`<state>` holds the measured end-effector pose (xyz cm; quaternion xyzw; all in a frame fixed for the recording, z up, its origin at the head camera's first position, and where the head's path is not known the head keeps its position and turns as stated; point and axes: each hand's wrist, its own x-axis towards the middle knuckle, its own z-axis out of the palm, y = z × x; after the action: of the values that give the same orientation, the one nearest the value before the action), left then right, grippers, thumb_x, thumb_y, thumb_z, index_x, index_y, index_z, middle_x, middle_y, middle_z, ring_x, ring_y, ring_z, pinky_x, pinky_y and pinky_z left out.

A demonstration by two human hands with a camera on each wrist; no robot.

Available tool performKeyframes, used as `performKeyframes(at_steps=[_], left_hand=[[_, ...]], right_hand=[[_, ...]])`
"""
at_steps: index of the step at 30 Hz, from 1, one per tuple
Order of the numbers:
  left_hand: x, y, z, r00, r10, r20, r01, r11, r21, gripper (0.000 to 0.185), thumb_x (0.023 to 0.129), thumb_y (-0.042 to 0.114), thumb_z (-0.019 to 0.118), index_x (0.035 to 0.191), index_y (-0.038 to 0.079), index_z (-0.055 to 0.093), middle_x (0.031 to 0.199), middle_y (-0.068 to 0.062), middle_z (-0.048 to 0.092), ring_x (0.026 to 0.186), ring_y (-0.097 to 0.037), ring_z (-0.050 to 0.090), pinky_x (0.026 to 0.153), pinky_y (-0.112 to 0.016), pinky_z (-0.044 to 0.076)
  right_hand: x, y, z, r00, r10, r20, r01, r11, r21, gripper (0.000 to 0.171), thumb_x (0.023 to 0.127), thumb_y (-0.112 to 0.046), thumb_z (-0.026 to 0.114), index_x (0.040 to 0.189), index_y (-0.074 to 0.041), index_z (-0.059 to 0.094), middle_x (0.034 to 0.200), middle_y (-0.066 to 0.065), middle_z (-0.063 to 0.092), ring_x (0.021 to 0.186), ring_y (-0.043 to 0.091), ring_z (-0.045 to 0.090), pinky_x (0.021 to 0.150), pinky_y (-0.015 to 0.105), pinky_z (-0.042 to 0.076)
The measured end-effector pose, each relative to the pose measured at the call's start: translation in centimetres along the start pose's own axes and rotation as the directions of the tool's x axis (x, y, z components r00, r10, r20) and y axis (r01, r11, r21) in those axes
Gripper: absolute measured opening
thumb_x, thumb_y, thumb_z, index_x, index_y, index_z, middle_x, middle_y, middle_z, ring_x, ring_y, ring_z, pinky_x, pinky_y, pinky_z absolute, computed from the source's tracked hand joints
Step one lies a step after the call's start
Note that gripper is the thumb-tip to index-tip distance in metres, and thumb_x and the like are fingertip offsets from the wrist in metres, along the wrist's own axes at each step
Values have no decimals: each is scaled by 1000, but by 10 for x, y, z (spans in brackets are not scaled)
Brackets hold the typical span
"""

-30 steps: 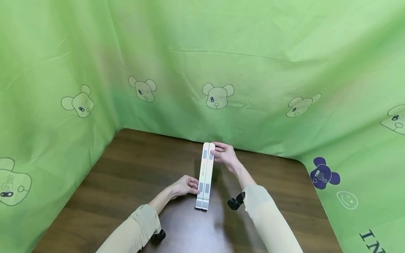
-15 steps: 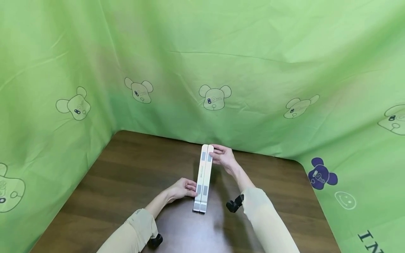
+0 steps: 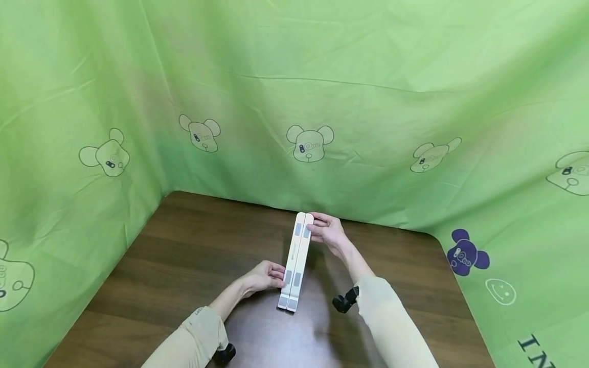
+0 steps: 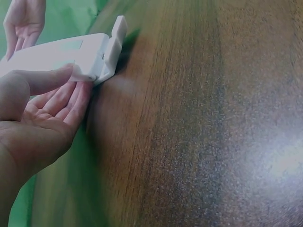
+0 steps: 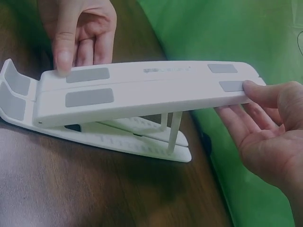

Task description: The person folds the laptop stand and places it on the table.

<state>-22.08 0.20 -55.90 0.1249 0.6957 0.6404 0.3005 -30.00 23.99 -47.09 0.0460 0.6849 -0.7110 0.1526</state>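
A white folding stand with grey pads lies lengthwise on the brown table. Its top arms are raised on a thin strut above its base. My left hand pinches the near end, thumb on top and fingers beneath. My right hand pinches the far end, with the thumb on the top pad and the fingers below. The stand has two upturned lips at its near end. In the right wrist view the left hand rests a fingertip on a grey pad of the stand.
Green cloth printed with bear heads walls the table at the back and on both sides. Black wrist mounts sit on both forearms. The table's rounded right corner meets the cloth.
The stand's near end has swung slightly to the left with my left hand. Both hands keep their hold on its ends.
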Motion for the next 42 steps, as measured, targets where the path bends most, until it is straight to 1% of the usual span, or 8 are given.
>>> performKeyframes(at_steps=[6, 14, 18, 23, 27, 30, 34, 42], left_hand=[[-2, 3, -1, 1000, 1, -7, -1, 999, 33, 42, 96, -13, 70, 135, -23, 58, 122, -33, 76, 101, -11, 72, 91, -19, 59], [-4, 1, -6, 999, 11, -36, -9, 999, 47, 43, 94, -12, 68, 135, -23, 58, 118, -29, 76, 100, -9, 68, 90, -18, 57], [-4, 2, -7, 999, 23, -39, -20, 998, 64, 45, 94, -10, 67, 136, -23, 58, 119, -29, 76, 102, -10, 69, 92, -18, 56], [-6, 4, -8, 999, 24, -48, -20, 996, 86, 44, 93, -12, 66, 135, -24, 58, 116, -27, 76, 100, -8, 67, 89, -16, 54], [-7, 5, -9, 998, 29, -55, -24, 996, 91, 45, 93, -13, 64, 136, -25, 57, 115, -26, 75, 100, -9, 65, 87, -15, 52], [-7, 6, -8, 997, 34, -73, -27, 995, 99, 45, 91, -13, 63, 135, -24, 58, 114, -26, 74, 101, -11, 65, 86, -16, 52], [-6, 6, -7, 994, 25, -104, -14, 994, 108, 46, 89, -13, 62, 134, -23, 59, 115, -25, 74, 102, -14, 65, 85, -17, 52], [-3, 6, -7, 986, 15, -168, 5, 993, 114, 51, 85, -12, 61, 135, -21, 61, 118, -25, 74, 105, -17, 66, 84, -18, 51]], right_hand=[[-4, 2, -8, 999, -2, 44, 1, 1000, 29, 58, 104, 11, 62, 159, 11, 42, 94, -9, 79, 78, 9, 77, 74, 23, 67], [-7, 8, -21, 992, -11, 126, 4, 998, 57, 63, 106, 12, 57, 164, 13, 33, 97, -7, 81, 85, 10, 79, 80, 25, 68], [-9, 7, -24, 990, -23, 137, 15, 998, 59, 61, 105, 12, 56, 162, 14, 35, 98, -6, 80, 87, 10, 79, 82, 26, 68], [-12, 7, -26, 990, -11, 142, 1, 997, 75, 56, 105, 13, 55, 159, 14, 38, 99, -4, 80, 88, 12, 79, 83, 29, 69], [-15, 9, -28, 988, -14, 155, 2, 997, 76, 58, 105, 13, 54, 159, 16, 35, 101, -3, 79, 90, 12, 79, 85, 28, 69], [-18, 9, -30, 985, -16, 174, 3, 997, 76, 62, 106, 13, 53, 162, 18, 28, 103, -3, 78, 92, 12, 79, 86, 28, 69], [-21, 10, -32, 981, 0, 192, -18, 996, 89, 64, 106, 13, 51, 164, 18, 23, 105, -3, 78, 95, 12, 79, 88, 28, 68], [-26, 11, -33, 981, 18, 194, -48, 988, 150, 62, 107, 12, 50, 164, 17, 25, 103, 0, 79, 94, 13, 81, 90, 28, 68]])
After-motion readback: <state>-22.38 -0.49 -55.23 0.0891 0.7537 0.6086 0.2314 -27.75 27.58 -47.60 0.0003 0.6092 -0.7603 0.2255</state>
